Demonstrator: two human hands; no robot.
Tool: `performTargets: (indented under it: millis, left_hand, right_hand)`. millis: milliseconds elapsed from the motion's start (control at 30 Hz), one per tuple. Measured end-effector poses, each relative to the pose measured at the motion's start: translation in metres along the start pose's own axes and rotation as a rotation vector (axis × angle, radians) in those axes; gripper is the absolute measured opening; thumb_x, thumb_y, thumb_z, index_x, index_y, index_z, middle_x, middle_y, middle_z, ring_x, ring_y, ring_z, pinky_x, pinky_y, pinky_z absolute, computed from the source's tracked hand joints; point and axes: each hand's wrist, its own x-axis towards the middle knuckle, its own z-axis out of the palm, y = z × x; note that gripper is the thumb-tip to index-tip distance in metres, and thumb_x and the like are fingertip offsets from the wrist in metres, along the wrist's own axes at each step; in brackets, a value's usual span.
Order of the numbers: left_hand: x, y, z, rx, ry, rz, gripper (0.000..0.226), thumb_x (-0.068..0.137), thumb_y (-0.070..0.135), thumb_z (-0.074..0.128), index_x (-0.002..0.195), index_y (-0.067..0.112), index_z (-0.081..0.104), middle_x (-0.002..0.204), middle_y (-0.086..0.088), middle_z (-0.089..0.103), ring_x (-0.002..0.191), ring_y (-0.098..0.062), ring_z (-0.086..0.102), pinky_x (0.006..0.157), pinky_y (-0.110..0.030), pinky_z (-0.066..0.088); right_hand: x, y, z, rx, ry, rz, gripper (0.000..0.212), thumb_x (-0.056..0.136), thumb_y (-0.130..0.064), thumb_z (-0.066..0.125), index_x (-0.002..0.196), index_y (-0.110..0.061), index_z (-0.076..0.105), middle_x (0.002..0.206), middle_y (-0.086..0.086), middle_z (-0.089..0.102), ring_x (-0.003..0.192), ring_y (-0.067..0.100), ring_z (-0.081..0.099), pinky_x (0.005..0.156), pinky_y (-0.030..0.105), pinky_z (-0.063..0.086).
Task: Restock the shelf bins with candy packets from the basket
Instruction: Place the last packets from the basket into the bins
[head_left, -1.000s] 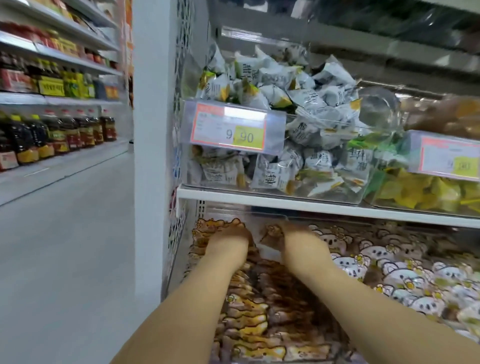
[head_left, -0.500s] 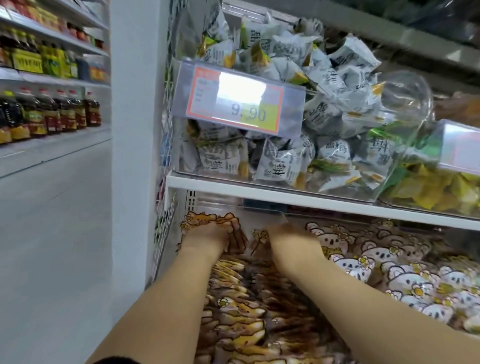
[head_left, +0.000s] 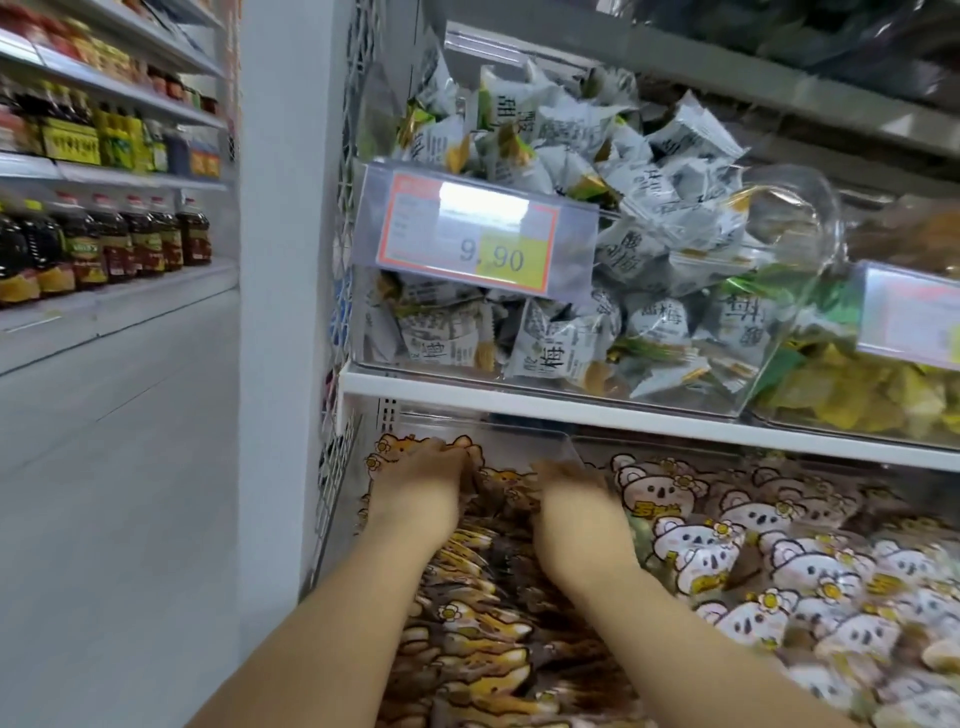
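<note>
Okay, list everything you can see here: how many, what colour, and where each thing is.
Brown-and-orange bear-print candy packets: many, brown and orange, lower left bin.
White koala-print candy packets: many, white and pink, lower right bin.
Grey-white packets with black characters: many, grey-white, upper left clear bin.
Yellow-green packets: many, yellow and green, upper right bin.
Orange-bordered price label reading 9.90: one, orange and yellow, front of upper left bin.
White shelf board: one, white, between the bin rows.
Dark bottles with yellow labels: one row, dark brown, aisle shelf at left.
Left hand: one, among the bear-print packets, grip unclear.
Right hand: one, beside it, same bin, grip unclear.
</note>
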Motion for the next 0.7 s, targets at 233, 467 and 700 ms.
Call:
performTargets:
  millis: [233,467,700]
  left_hand:
    - [0.01,-0.002,-0.006,-0.172,0.1,-0.258,0.043,0.1,0.01,0.043,0.128,0.036,0.063,0.134,0.005,0.062,0.116,-0.021,0.063,0.088,-0.032,0.05]
    - [0.03,-0.007,0.003,0.062,-0.013,-0.073,0.025,0.101,0.03,0.049,0.101,0.028,0.074,0.112,0.005,0.066,0.098,-0.02,0.063,0.076,-0.03,0.045]
    - [0.033,-0.002,0.009,-0.052,-0.228,-0.053,0.035,0.097,0.048,0.044,0.113,0.036,0.072,0.128,0.008,0.066,0.115,-0.023,0.059,0.1,-0.039,0.047]
  right_hand:
    - [-0.016,-0.002,0.009,0.067,-0.137,0.049,0.061,0.094,-0.027,0.051,0.149,-0.019,0.026,0.155,0.004,0.028,0.141,0.029,0.03,0.111,0.044,0.031]
    - [-0.008,0.004,0.016,0.204,-0.098,0.079,0.06,0.094,-0.016,0.048,0.151,-0.018,0.031,0.164,0.003,-0.002,0.138,0.031,0.038,0.109,0.039,0.042]
    - [0.002,-0.001,0.03,0.135,-0.106,0.0,0.065,0.094,-0.04,0.011,0.131,-0.011,0.056,0.157,0.01,0.029,0.132,0.033,0.036,0.111,0.041,0.034]
